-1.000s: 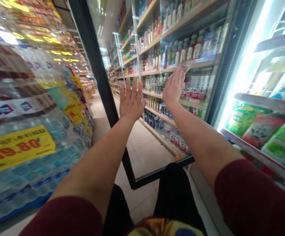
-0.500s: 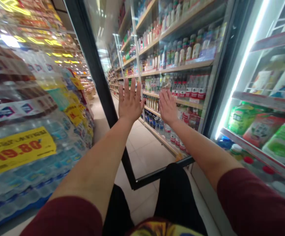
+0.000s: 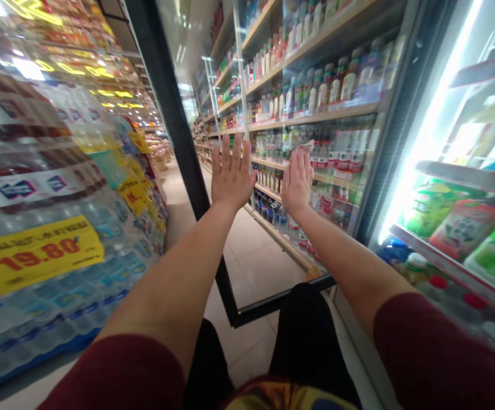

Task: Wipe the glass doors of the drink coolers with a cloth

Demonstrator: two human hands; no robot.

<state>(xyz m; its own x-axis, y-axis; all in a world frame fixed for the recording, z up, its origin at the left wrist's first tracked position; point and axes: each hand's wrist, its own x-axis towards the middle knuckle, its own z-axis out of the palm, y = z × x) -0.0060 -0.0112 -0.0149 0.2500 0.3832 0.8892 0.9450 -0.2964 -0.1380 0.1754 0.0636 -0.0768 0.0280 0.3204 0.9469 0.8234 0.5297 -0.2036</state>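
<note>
A glass fridge door [image 3: 264, 265] with a black frame stands swung out in front of me. My left hand [image 3: 232, 179] lies flat against the glass, fingers spread and pointing up, with nothing in it. To its right, my right hand [image 3: 297, 182] is pressed to the same pane with its fingers close together. A crumpled pale cloth [image 3: 306, 146] pokes out past those fingertips; most of it is hidden under the hand. Rows of bottles [image 3: 333, 85] on shelves show through the glass.
On the right, the lit fridge holds pouches [image 3: 461, 225] and bottles on shelves. Stacked packs of bottles [image 3: 46, 188] with a yellow price sign [image 3: 38, 253] stand on the left. A tiled aisle [image 3: 179, 210] runs ahead. My knee [image 3: 301, 319] is near the door's bottom edge.
My right hand has slid slightly right along the glass, and the cloth has shifted right with it. My left hand stays flat on the pane. The whole view has shifted a little.
</note>
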